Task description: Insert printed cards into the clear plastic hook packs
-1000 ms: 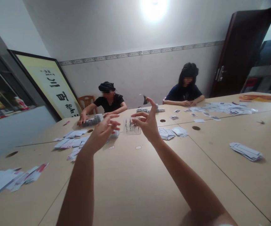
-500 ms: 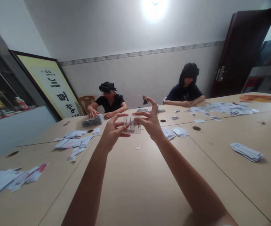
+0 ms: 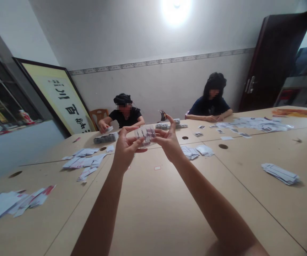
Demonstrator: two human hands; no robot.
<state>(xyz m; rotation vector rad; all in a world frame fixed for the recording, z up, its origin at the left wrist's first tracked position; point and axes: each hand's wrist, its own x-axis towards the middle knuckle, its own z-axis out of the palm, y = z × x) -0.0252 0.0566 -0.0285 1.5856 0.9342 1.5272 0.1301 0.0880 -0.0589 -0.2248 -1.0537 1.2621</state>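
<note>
Between my two hands is a small clear plastic case [image 3: 145, 136] with several dark, thin marks or strips showing through it, held up over the table. My left hand [image 3: 127, 144] grips its left side, thumb in front and fingers behind. The right hand [image 3: 168, 140] is closed on the case's right edge with thumb and fingers, while its index finger points up. Beside that raised fingertip appears a dark curved thing [image 3: 162, 115]; I cannot tell whether the finger touches it.
Paper packets [image 3: 85, 161] lie in piles at left, with a bundle [image 3: 280, 173] at right. Stacked cases [image 3: 106, 138] stand before a person [image 3: 125, 115] across the table [image 3: 153, 206]. Another person [image 3: 209, 106] sits at far right near scattered cards [image 3: 260, 124].
The case has tilted and shifted slightly up and left in my hands. My right thumb has moved from its front to its edge. The left co-worker's hand now lifts a small case.
</note>
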